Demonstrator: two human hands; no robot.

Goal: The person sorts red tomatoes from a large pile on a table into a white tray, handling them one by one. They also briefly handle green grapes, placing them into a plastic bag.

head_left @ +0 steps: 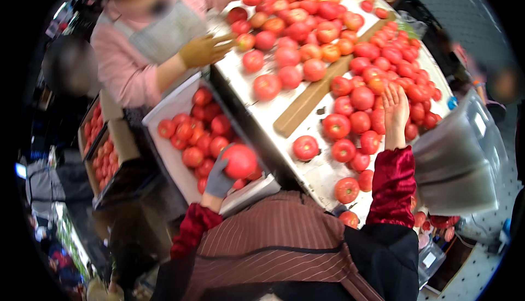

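In my left hand (pixel 217 178), covered by a grey glove, is a large red tomato (pixel 240 161), held above a lined box (pixel 179 183) partly filled with tomatoes. Over on the table, my bare right hand (pixel 395 112) reaches across a heap of tomatoes (pixel 361 98), fingers stretched out and palm down. Its fingertips lie at or just above the fruit; I cannot tell whether they touch. A few single tomatoes, such as one near the table's front (pixel 305 148), sit apart from the heap.
A wooden bar (pixel 311 99) divides the white table (pixel 268 116) between two tomato heaps. Across from me stands a person with a brown-gloved hand (pixel 205 50) near the far heap. Clear plastic crates (pixel 459 164) are stacked at right. More tomato boxes (pixel 117 134) stand at left.
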